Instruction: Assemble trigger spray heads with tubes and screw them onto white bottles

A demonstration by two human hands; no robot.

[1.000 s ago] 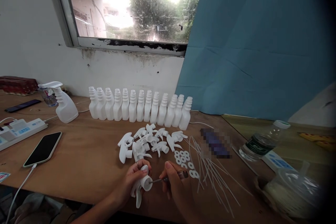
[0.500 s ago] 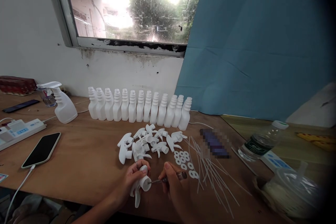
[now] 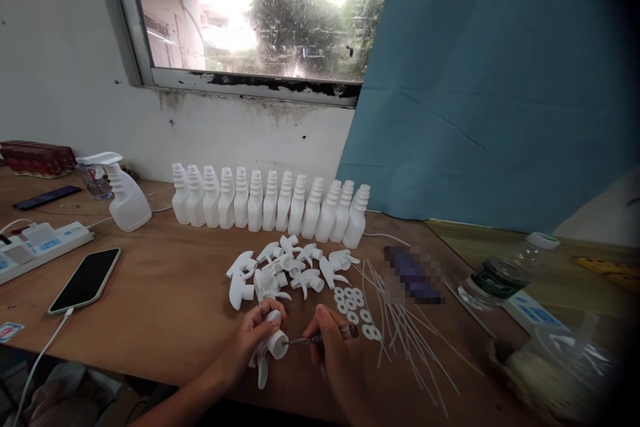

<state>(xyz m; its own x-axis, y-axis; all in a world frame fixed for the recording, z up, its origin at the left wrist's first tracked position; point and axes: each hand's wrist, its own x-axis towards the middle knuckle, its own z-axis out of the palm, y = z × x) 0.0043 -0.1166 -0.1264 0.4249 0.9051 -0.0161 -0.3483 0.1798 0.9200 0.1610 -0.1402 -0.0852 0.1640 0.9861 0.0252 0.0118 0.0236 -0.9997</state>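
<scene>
In hands: trigger head (white), tool.

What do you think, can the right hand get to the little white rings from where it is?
Probably yes: the white rings lie close beside the right hand, and nothing seems to block the way. It grips a thin tool, though, so picking one up might be awkward.

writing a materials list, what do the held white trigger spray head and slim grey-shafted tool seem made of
Spray head: probably moulded plastic, satin, from its smooth, even white surface. Tool: dull grey shaft, likely metal by its thinness; brown handle perhaps plastic, mostly covered.
</scene>
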